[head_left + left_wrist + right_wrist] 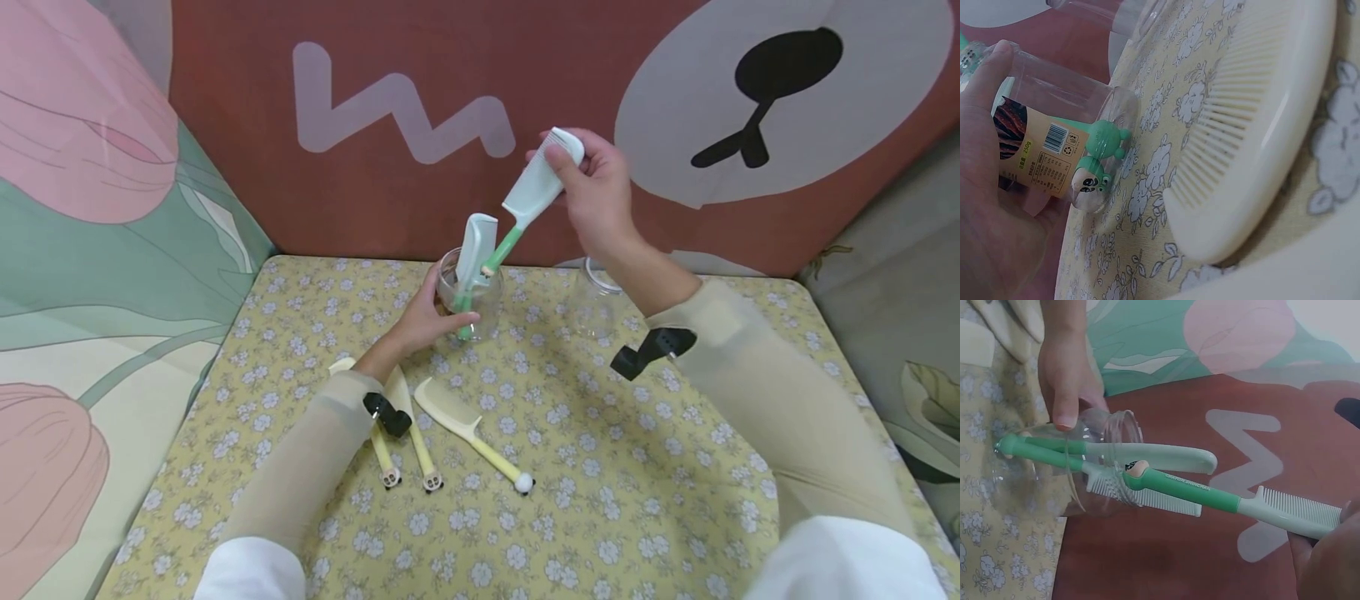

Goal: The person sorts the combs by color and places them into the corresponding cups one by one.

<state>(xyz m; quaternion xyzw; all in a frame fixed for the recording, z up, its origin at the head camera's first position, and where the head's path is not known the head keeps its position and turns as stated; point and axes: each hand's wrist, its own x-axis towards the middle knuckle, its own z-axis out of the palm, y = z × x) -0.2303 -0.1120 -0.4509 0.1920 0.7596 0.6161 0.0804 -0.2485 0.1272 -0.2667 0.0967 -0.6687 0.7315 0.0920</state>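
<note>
My left hand grips a clear plastic jar, thumb and fingers on its sides. Two combs with pale mint heads and green handles stand in it, handle ends down. In the left wrist view, green animal-shaped handle ends show at the jar's bottom, beside a printed label. My right hand pinches a third such comb by its toothed head, tilted, with its green handle pointing down. That handle's tip, a small figure, is at the jar's mouth in the right wrist view.
Three cream combs with yellow handles lie on the flowered tablecloth near my left forearm; the rightmost comb is fully in view. A second clear jar stands at the back right, near the printed backdrop.
</note>
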